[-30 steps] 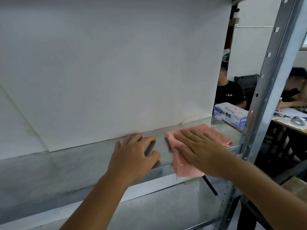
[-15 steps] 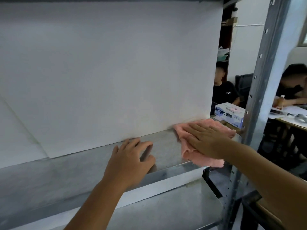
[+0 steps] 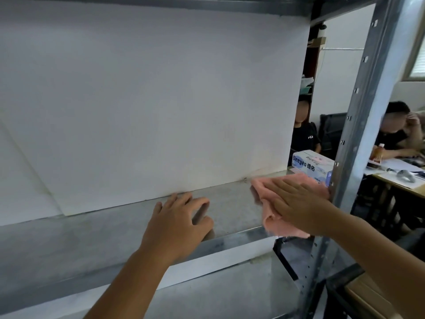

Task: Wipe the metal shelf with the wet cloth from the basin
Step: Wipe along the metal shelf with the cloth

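A grey metal shelf (image 3: 92, 231) runs across the view at chest height. A pink cloth (image 3: 266, 208) lies at its right end, its front edge drooping over the shelf's lip. My right hand (image 3: 296, 203) lies flat on the cloth with fingers stretched out, pressing it onto the metal close to the right upright. My left hand (image 3: 177, 219) rests palm down on the bare shelf to the left of the cloth, fingers spread, thumb near the front lip, holding nothing. No basin is in view.
A white board (image 3: 149, 100) stands along the back of the shelf. A perforated metal upright (image 3: 365, 100) rises at the right. A blue-and-white box (image 3: 310, 166) sits behind the cloth. A lower shelf (image 3: 230, 293) lies beneath. Two people sit at a table (image 3: 400, 187) beyond.
My right hand has slid the pink cloth rightward along the shelf to its right end by the upright. My left hand has stayed in place on the shelf.
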Motion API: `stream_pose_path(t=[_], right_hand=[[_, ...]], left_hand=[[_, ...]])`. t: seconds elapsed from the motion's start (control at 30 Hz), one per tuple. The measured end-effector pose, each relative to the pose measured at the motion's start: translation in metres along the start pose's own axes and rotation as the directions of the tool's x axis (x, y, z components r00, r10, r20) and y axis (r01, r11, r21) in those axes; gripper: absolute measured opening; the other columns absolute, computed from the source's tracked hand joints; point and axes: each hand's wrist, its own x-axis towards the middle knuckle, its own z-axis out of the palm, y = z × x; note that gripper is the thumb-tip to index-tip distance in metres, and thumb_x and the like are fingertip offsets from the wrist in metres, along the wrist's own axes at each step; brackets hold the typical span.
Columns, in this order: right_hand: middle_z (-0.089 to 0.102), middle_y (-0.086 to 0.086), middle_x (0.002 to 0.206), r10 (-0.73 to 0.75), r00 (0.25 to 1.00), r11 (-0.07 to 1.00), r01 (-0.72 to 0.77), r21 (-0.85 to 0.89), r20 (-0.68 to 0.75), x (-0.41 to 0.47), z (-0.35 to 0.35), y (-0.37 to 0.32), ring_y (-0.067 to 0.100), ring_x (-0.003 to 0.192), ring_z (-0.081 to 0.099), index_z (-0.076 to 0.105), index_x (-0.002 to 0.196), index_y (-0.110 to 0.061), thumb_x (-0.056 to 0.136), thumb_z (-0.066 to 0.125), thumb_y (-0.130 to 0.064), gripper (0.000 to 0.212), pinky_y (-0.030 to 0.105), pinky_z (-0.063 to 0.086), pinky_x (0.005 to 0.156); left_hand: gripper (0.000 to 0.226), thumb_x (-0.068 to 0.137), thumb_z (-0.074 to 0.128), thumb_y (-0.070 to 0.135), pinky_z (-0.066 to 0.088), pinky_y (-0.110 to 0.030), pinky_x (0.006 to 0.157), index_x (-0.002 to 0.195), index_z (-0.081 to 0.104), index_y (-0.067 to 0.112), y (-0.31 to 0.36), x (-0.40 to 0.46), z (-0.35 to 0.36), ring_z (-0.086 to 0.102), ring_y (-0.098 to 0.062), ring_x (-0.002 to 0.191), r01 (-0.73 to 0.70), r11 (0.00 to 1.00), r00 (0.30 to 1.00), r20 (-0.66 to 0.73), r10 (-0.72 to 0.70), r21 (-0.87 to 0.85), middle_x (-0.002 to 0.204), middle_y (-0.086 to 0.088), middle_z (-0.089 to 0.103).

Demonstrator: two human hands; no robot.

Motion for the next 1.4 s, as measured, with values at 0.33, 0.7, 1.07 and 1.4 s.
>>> stream_pose_path(t=[0.33,0.7,1.07,1.4], right_hand=[[-0.02,0.014,0.176,0.011,0.998,1.0,-0.011,-0.003,0.063,0.007,-0.027,-0.029,0.039,0.163,-0.015,-0.008,0.167,-0.019,0.076,-0.035,-0.076,0.112,0.066,0.011,0.131],[-0.01,0.009,0.178,0.038,0.998,0.999,-0.038,-0.004,0.043,0.008,-0.03,-0.045,0.036,0.165,-0.002,0.005,0.169,-0.02,0.092,-0.009,-0.069,0.092,0.067,0.021,0.128],[-0.01,-0.01,0.177,0.051,0.993,0.964,-0.022,0.264,-0.102,0.013,-0.037,-0.08,0.018,0.164,-0.011,-0.004,0.168,-0.036,0.078,-0.036,-0.072,0.102,0.056,0.003,0.133],[-0.004,0.0,0.178,0.095,0.992,0.989,-0.085,0.122,-0.081,0.019,-0.032,-0.082,0.029,0.166,-0.002,0.021,0.165,-0.032,0.104,-0.002,-0.062,0.073,0.066,0.014,0.129]], left_hand=[[0.058,0.088,0.031,0.063,0.017,-0.052,0.123,0.144,0.042,0.05,-0.004,0.002,0.002,0.022,-0.018,0.152,0.007,1.0,0.999,0.032,-0.007,0.017,0.161,0.011,0.038],[0.055,0.09,0.034,0.062,0.017,-0.051,0.122,0.143,0.043,0.05,-0.004,0.001,0.002,0.023,-0.017,0.15,0.002,1.0,0.999,0.037,-0.003,0.011,0.16,0.01,0.037],[0.059,0.089,0.032,0.062,0.022,-0.047,0.119,0.146,0.042,0.049,-0.005,0.001,0.003,0.027,-0.017,0.148,-0.004,0.999,1.0,0.015,0.003,0.05,0.158,0.011,0.041],[0.064,0.083,0.025,0.065,0.021,-0.046,0.119,0.143,0.043,0.05,-0.003,0.0,0.0,0.028,-0.015,0.147,0.001,1.0,1.0,0.019,-0.002,0.024,0.155,0.012,0.042]])
